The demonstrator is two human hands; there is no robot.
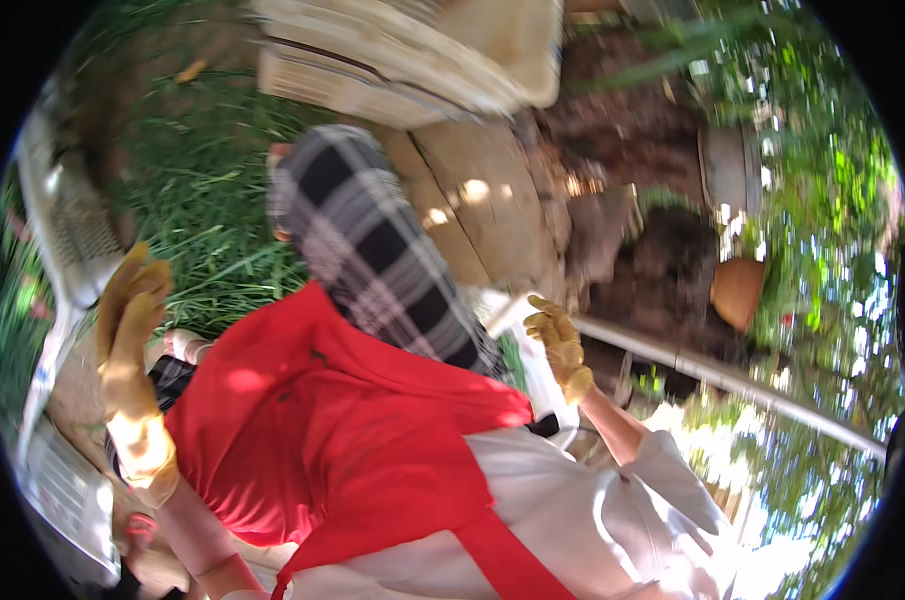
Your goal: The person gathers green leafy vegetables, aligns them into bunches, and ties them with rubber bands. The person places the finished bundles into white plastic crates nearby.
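Observation:
My left hand (134, 360), in a yellowish work glove, is raised at the left with its fingers extended and nothing visible in it. Near its fingertips is a grey perforated plastic crate (85, 225). My right hand (560, 349), gloved alike, has its fingers partly curled beside a blurred white object (506, 315). A long pale pole (722, 375) runs from near that hand toward the right edge; whether the hand touches either is unclear. Between the hands, a red apron (332, 427) covers my lap, and plaid cloth (377, 255) covers a bent leg.
Stacked cream plastic crates (392, 67) stand at the top beside wooden boards (475, 180). Tall grass (205, 172) grows at upper left. A terracotta pot (737, 292) and a grey container (726, 169) are by dark soil at right. Another light crate (70, 495) is lower left.

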